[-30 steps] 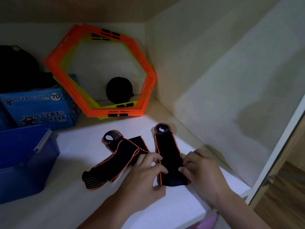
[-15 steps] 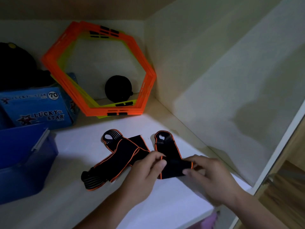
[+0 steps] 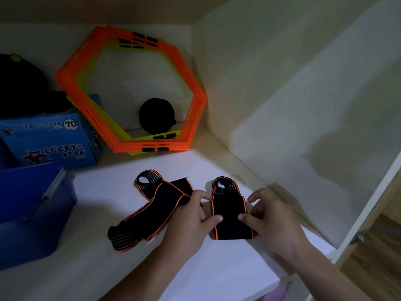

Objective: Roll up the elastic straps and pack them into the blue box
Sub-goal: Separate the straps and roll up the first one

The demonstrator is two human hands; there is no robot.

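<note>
The black elastic strap (image 3: 229,210) with orange edging lies on the white shelf (image 3: 104,192), near the right wall, its looped end pointing far. The left hand (image 3: 191,222) and right hand (image 3: 271,222) hold it at its near portion: each thumb presses on top and the fingers curl at the sides, so both hands are clamped on this strap. Its near end appears folded or part-rolled; the exact state is hard to make out.

A second pair of straps (image 3: 156,205) lies crossed just to the left, touching the left hand's far side. Their near-left end fades into shadow.

The blue box (image 3: 32,205) stands at the left edge, open, cut off by the frame; its contents are not visible. Behind it sits a blue carton (image 3: 50,140) printed "LUCKY STAR".

Orange and yellow hexagonal rings (image 3: 130,94) lean against the far wall. A dark round object (image 3: 157,116) sits behind them; its identity cannot be determined. A black item (image 3: 21,83) at far left is too dark to read.

The surface is a shelf inside a pale cabinet. Lighting is dim. A wooden floor (image 3: 377,257) shows at the near right.
</note>
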